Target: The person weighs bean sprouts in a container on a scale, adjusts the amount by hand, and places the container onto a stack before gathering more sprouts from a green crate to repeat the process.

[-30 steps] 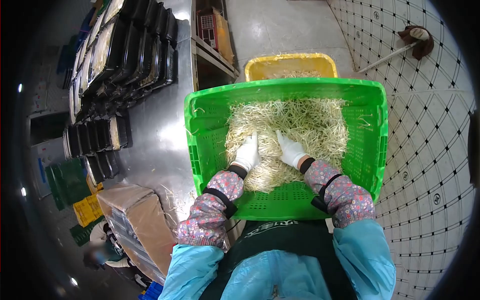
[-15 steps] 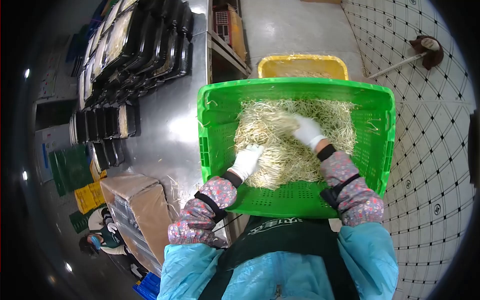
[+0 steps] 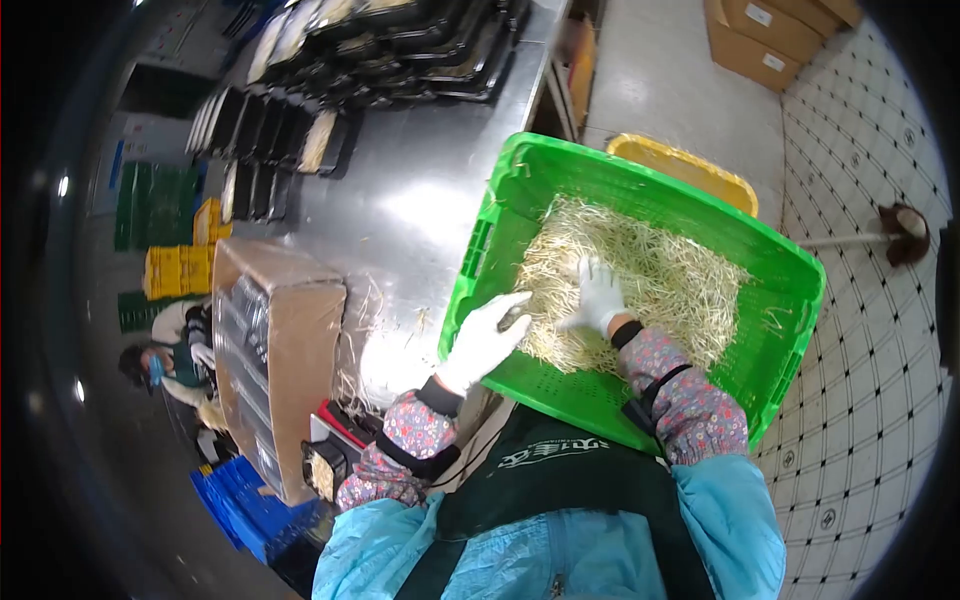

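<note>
A green perforated crate (image 3: 790, 290) stands in front of me, tilted in view, with a thick layer of pale, thin sprouts (image 3: 680, 275) inside. My right hand (image 3: 598, 296), in a white glove, lies on the sprouts with its fingers spread. My left hand (image 3: 485, 342), gloved in white too, is over the crate's left edge, its fingers apart and holding nothing. Loose sprouts (image 3: 365, 340) are scattered on the metal table (image 3: 400, 235) to the left of the crate.
Stacked black trays (image 3: 400, 50) fill the table's far end. An open cardboard box (image 3: 300, 370) of clear containers is at left, a co-worker (image 3: 175, 355) beyond it. Behind the crate sits a yellow crate (image 3: 690, 168); cardboard boxes (image 3: 765, 45) stand farther back.
The view has turned, so the crate appears farther right and tilted. My left hand has left the sprouts for the crate's left edge. My right hand has opened flat on the sprouts.
</note>
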`<state>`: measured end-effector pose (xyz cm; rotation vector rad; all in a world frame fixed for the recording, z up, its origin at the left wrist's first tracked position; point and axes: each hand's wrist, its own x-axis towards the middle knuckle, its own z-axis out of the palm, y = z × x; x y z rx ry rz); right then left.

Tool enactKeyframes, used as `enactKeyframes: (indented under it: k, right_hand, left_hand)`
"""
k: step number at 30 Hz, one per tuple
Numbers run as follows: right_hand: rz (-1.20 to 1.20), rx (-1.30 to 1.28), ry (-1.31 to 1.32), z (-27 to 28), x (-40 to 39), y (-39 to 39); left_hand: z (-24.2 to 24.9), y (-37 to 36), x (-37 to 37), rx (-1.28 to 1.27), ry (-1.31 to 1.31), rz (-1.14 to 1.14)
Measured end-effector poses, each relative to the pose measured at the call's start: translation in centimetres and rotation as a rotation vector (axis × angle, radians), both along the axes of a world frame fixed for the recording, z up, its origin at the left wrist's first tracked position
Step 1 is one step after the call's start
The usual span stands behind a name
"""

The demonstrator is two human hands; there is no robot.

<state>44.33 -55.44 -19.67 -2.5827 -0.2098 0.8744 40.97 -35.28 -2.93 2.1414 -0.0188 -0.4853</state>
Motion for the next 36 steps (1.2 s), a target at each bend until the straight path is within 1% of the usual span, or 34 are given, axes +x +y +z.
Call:
enactKeyframes:
  k: [1,2,3,4,6,7,8,9,10,11,12,13,14,15,16,17,18,19,20,21,23,24,25,26,28,29,30,31,32,33,34,35,36]
  right_hand:
    - [0.046,-0.037,-0.079,-0.1,-1.2,0.9]
    - [0.093,-0.073,-0.159,-0.2,-2.1,1.6]
    - [0.058,-0.011,-0.173,-0.5,-2.4,1.8]
    - [0.094,-0.004,-0.185,-0.9,-2.4,1.7]
    - [0.058,0.167,-0.209,-2.0,-2.3,1.2]
    - [0.051,0.193,-0.358,-2.4,-2.7,1.1]
    - [0.059,0.194,-0.379,-2.7,-3.0,0.8]
    - [0.079,0.208,-0.404,-3.1,-3.1,0.7]
    - [0.120,0.287,-0.517,-3.8,-3.7,0.4]
    - [0.145,0.311,-0.400,-2.5,-3.6,0.4]
    - [0.186,0.347,-0.414,-2.7,-3.5,0.7]
    - [0.221,0.287,-0.362,-3.1,-3.4,0.8]
    - [0.164,0.268,-0.380,-6.4,-3.8,0.1]
    - [0.113,0.266,-0.253,-6.5,-2.8,-0.1]
    - [0.065,0.316,-0.109,-5.4,-1.9,-0.4]
    - [0.060,0.231,-0.135,-3.5,-1.4,-0.7]
    - [-0.006,0.466,-0.126,-6.2,-0.5,-2.0]
    - [-0.072,0.488,-0.144,-5.0,-0.3,-2.3]
    - [-0.156,0.602,-0.140,-4.3,-0.2,-2.6]
    - [-0.222,0.833,-0.110,-5.3,-0.1,-3.1]
    - [-0.238,0.865,0.146,-5.5,-0.3,-3.9]
    - [-0.214,0.872,0.130,-5.1,-0.2,-4.0]
    - [-0.057,0.589,0.022,-4.6,0.0,-4.1]
    - [0.092,0.301,-0.087,-4.2,0.0,-4.1]
    - [-0.170,0.826,-0.022,-6.6,2.2,-4.0]
    - [-0.128,0.660,-0.097,-2.6,2.9,-3.0]
    - [-0.186,0.871,-0.048,2.4,2.2,-0.9]
    - [-0.155,0.951,-0.056,6.0,2.3,1.1]
    - [-0.112,0.960,-0.157,9.2,2.2,3.2]
    - [-0.056,0.938,-0.221,13.9,0.9,6.4]
    - [-0.035,0.935,-0.236,16.3,0.9,9.1]
    - [0.052,0.941,-0.156,18.2,0.7,11.9]
    - [0.150,0.947,-0.062,19.3,0.1,14.9]
  left_hand:
    - [0.0,0.8,-1.4,-0.008,-0.078,0.043]
    - [0.6,1.3,-2.7,-0.005,-0.090,0.073]
    - [1.5,1.8,-4.1,-0.026,-0.118,0.134]
    - [2.1,2.3,-5.6,-0.045,-0.145,0.197]
    - [2.7,3.6,-9.0,-0.045,-0.154,0.274]
    - [3.0,4.0,-10.7,-0.069,-0.139,0.341]
    - [3.2,4.5,-12.5,-0.093,-0.130,0.413]
    - [3.3,4.6,-14.2,-0.210,-0.089,0.519]
    - [4.8,4.3,-15.2,-0.119,-0.110,0.522]
    - [4.1,4.5,-16.9,-0.261,-0.045,0.625]
    - [4.4,4.6,-18.2,-0.149,-0.119,0.589]
    - [4.5,4.8,-19.5,-0.154,-0.145,0.596]
    - [3.8,4.9,-21.0,-0.179,-0.179,0.632]
    - [3.6,4.8,-22.2,-0.220,-0.124,0.678]
    - [3.4,4.7,-23.1,-0.197,-0.137,0.703]
    - [3.8,4.7,-24.1,-0.134,-0.149,0.711]
    - [4.1,5.0,-24.9,-0.080,-0.158,0.706]
    - [4.4,5.5,-25.8,-0.071,-0.186,0.733]
    - [4.6,5.9,-26.8,-0.081,-0.235,0.766]
    - [4.8,6.2,-27.9,-0.095,-0.281,0.797]
    - [4.6,7.1,-29.8,-0.120,-0.319,0.862]
    - [4.7,7.9,-30.5,-0.139,-0.345,0.908]
    - [5.0,8.8,-31.4,0.006,-0.400,0.877]
    - [5.4,9.7,-32.3,0.005,-0.426,0.893]
    - [6.4,11.9,-34.5,0.055,-0.503,0.969]
    - [7.2,13.3,-35.5,0.096,-0.542,1.001]
    - [9.0,14.4,-36.4,0.058,-0.504,1.100]
    - [8.6,16.3,-37.6,0.195,-0.632,1.117]
    - [7.8,18.4,-38.8,0.333,-0.761,1.130]
    - [7.9,20.2,-40.2,0.421,-0.788,1.143]
    - [8.0,22.0,-41.4,0.511,-0.812,1.158]
    - [7.7,23.7,-42.5,0.337,-0.756,1.223]
    - [7.7,25.4,-43.3,0.458,-0.812,1.192]
